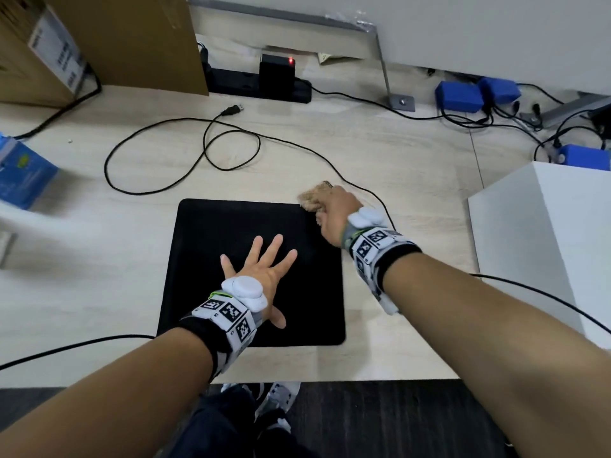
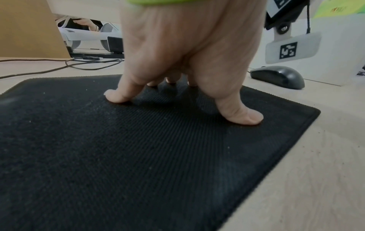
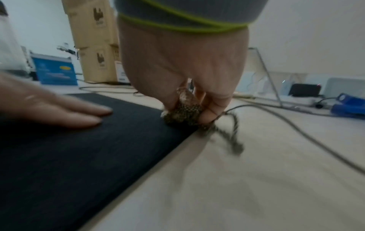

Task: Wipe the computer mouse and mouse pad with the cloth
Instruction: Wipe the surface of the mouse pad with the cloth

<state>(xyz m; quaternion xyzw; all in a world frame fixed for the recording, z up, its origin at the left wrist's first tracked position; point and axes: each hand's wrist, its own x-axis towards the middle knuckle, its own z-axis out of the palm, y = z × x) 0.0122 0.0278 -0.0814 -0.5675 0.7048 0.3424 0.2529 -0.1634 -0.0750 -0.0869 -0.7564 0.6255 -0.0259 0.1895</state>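
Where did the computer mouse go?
In the left wrist view, the mouse sits on the desk just off the mouse pad, past its far right corner, beside the white box. The head view hides it.

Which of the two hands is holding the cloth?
The right hand, at the mouse pad's far right corner, grips the cloth; the left hand lies flat, fingers spread.
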